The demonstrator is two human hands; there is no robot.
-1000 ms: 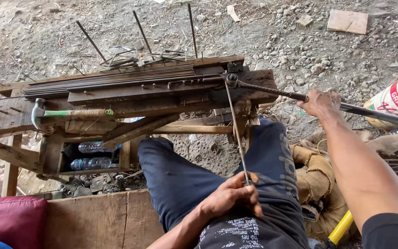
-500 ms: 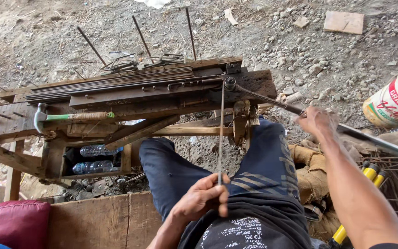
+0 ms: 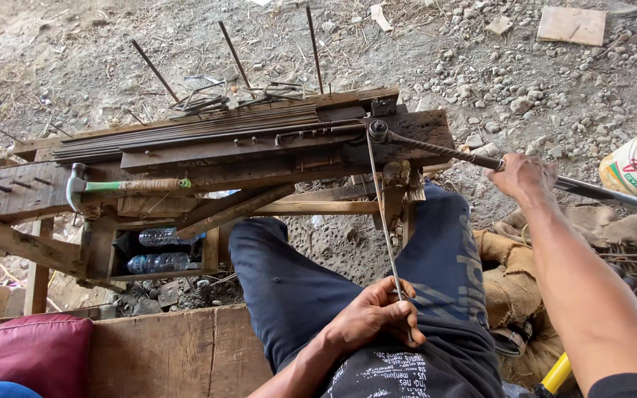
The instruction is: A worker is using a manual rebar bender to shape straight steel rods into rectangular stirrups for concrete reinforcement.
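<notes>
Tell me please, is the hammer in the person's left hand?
No, the hammer lies on the bench; the left hand grips a thin rod.

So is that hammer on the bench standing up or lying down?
Lying down. The hammer rests flat on its side along the wooden bench, head to the left, with neither hand touching it.

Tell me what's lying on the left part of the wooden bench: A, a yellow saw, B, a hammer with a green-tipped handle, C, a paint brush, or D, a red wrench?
B: a hammer with a metal head and a green-ended handle lies flat on the wooden bench, away from both hands, which grip the thin steel rod and the long bending lever.
</notes>
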